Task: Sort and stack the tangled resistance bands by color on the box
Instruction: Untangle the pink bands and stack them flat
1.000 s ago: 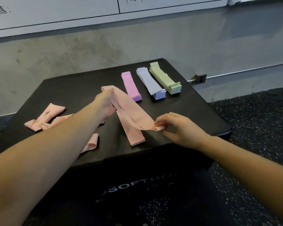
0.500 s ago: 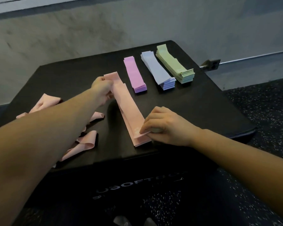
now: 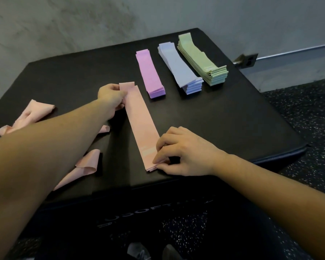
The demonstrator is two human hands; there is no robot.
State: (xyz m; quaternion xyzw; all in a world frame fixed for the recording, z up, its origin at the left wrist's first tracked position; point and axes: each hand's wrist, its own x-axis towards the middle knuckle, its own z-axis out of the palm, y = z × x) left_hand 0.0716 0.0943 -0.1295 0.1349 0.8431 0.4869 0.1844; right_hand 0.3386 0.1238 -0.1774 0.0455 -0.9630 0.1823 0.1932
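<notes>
Resistance bands in pale pink form a flat pile (image 3: 142, 126) on the box (image 3: 223, 117), gripped at its far end by the left hand (image 3: 111, 99) and pinched at its near corner by the right hand (image 3: 184, 152). I would square both ends before releasing the fingers. Beyond the fingers stand three finished stacks: purple (image 3: 151, 76), blue (image 3: 180, 67), green (image 3: 203, 59). Left of them lie perhaps three loose pink bands (image 3: 86, 164).

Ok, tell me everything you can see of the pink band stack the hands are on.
The pale pink band stack is a long, flat strip of thin, matte bands laid diagonally on the black box, left of the purple stack. Layered edges show at its near end, and the far end is slightly staggered. The left hand holds its far end; the right hand pinches its near corner.
</notes>
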